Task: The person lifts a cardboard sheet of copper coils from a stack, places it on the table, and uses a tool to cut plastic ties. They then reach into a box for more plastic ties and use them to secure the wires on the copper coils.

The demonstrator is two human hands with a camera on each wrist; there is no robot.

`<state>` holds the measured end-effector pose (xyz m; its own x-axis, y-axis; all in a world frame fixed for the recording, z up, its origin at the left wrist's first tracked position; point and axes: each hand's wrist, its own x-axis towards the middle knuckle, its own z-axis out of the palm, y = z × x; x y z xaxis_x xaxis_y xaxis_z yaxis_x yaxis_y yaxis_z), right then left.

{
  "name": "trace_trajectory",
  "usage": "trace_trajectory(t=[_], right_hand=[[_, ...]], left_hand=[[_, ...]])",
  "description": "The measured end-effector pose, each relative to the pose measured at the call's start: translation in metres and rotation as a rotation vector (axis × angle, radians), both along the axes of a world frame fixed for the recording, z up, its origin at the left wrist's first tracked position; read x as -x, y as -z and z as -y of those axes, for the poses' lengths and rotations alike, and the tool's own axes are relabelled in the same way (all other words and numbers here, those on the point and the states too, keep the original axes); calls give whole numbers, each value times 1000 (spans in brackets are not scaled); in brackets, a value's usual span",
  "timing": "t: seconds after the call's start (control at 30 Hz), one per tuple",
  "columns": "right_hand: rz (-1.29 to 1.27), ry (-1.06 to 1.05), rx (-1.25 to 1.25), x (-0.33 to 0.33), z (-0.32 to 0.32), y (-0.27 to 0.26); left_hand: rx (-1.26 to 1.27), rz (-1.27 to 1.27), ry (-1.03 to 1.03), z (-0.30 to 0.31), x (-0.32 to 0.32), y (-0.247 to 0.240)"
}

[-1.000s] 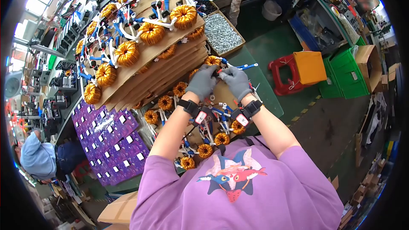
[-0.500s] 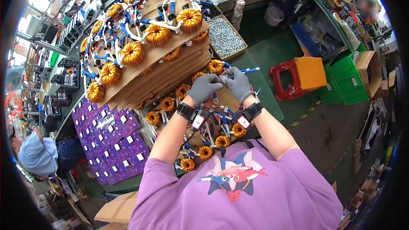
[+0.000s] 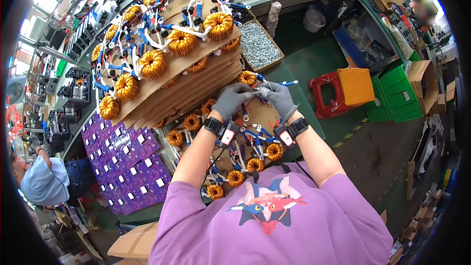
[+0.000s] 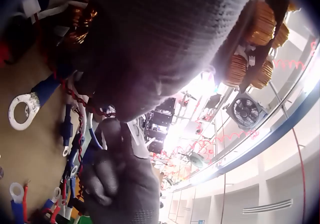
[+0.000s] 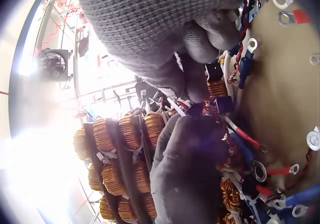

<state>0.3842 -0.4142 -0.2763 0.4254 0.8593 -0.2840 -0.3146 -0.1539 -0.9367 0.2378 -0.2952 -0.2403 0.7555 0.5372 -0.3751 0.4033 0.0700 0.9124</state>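
Both gloved hands work close together over the cardboard sheet (image 3: 260, 108), fingertips nearly meeting. My left hand (image 3: 234, 99) pinches a twisted red-and-black wire (image 4: 78, 121), which runs up to its fingertips in the left wrist view. Between the fingers of my right hand (image 3: 280, 100) is a small whitish piece (image 4: 137, 141); its exact kind I cannot tell. A copper-wound toroid coil (image 3: 247, 77) lies just beyond the hands, with blue-sleeved leads beside it. Ring terminals (image 4: 23, 112) on blue and red leads lie below the fingers. The fingers partly hide the pinched ends.
Stacked cardboard layers bearing toroid coils (image 3: 152, 62) rise at the left. A box of metal screws (image 3: 260, 44) stands behind. Purple circuit boards (image 3: 125, 162) lie at the lower left. A red stool (image 3: 326, 91) and green crates (image 3: 395, 95) stand right. Another person (image 3: 46, 181) is far left.
The hands have stayed over the same spot, their fingertips shifting. My right hand has turned and moved slightly right, and the whitish piece now shows at its fingers.
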Motion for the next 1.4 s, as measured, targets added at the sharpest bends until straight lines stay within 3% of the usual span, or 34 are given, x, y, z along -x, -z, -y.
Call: trace_trajectory(t=[0.33, 0.4, 0.47, 0.5, 0.57, 0.73, 0.8, 0.83, 0.87, 0.93, 0.97, 1.0, 1.07, 1.13, 1.2, 1.23, 1.27, 1.3, 1.33, 1.4], right_hand=[[-58, -17, -46, -1, -2, -3], [213, -96, 30, -1, -2, -7], [209, -73, 37, 0, -1, -15], [205, -48, 43, 1, -1, -18], [244, -23, -26, 12, 1, -19], [280, -104, -29, 31, 8, -22], [286, -182, 34, 29, 14, -37], [262, -281, 38, 28, 16, -54], [238, -382, 40, 26, 19, -68], [342, -240, 12, 17, 25, -88], [269, -94, -14, 9, 30, -85], [225, 1, 49, 4, 37, -104], [200, 145, 88, -21, 59, -105], [232, 193, 108, -48, 89, -86], [379, 134, 177, -76, 127, -47], [489, 96, 240, -81, 146, -33], [499, 89, 238, -76, 161, -27], [621, 55, 310, -78, 179, -3], [687, 23, 446, -63, 185, -11], [669, -18, 578, -50, 196, 11]], left_hand=[[-141, -16, 3, -3, -3, 0], [-195, -13, 16, 4, -5, -4], [-483, -84, -11, 12, -8, -8], [-483, -83, -11, 12, -10, -5], [-893, 45, 119, 12, -13, 6], [-797, 59, 89, 22, -5, 16], [-775, 86, 213, 28, 8, 10], [-844, -40, 392, 30, 12, 1], [-841, -48, 379, 35, 15, 3], [-1124, -202, 486, 53, 13, 3], [-1159, -232, 470, 63, 15, -1], [-1250, -174, 444, 69, 22, -1], [-1132, -86, 384, 77, 50, -29], [-597, 55, 97, 69, 92, -42], [-303, 2, -465, 52, 148, -20], [-416, -58, -705, 40, 177, -2], [-381, -248, -910, 36, 194, -24], [-686, -302, -1036, 23, 222, 10], [-697, -585, -1019, 13, 248, 31], [-327, -605, -959, 2, 262, 44]])
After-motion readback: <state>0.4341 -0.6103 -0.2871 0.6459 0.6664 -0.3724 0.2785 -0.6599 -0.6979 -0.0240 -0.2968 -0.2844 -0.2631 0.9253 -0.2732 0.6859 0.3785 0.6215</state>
